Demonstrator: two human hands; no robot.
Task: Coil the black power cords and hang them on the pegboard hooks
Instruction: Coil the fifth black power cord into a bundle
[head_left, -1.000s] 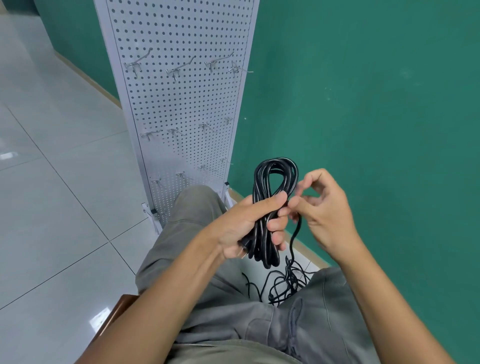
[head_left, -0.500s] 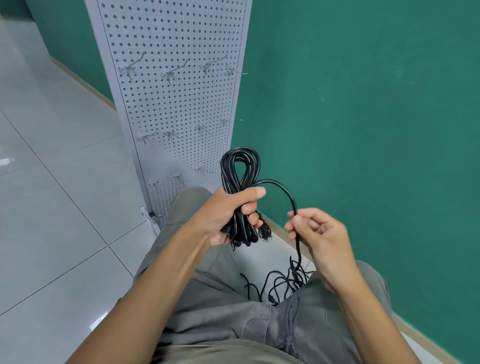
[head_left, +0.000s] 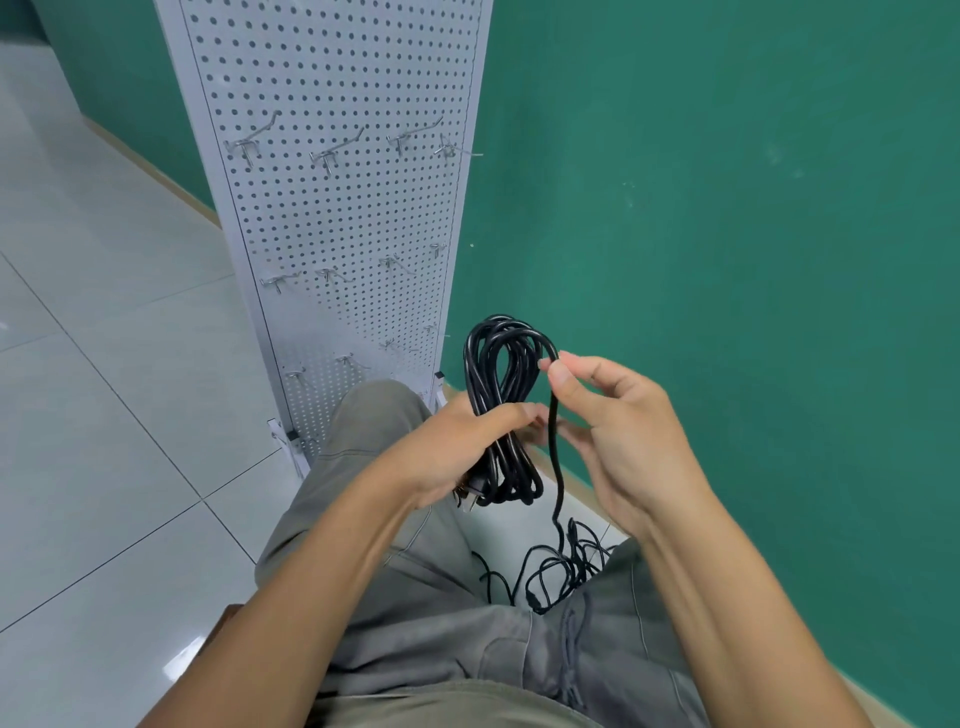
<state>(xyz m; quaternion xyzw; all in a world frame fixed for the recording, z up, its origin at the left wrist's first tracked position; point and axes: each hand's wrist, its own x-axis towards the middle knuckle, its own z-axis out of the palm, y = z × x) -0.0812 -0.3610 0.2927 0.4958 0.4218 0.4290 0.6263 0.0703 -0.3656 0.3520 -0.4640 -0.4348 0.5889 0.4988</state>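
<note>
Mid-frame, our left hand (head_left: 457, 447) gripped the half-wound coil (head_left: 501, 410); our right hand (head_left: 618, 441) pinched its loose cord (head_left: 555, 457); hooks (head_left: 327, 153) stood bare.

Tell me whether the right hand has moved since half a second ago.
Yes. The right hand has risen, judged against the trouser leg: it now pinches the cord beside the top of the coil.

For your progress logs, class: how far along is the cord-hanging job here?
Done: nothing hung; every pegboard hook in view is bare. In hand: left hand grips a part-wound coil; right hand pinches its loose strand. Left: finish winding, hang it, then the tangle on the floor.
</note>
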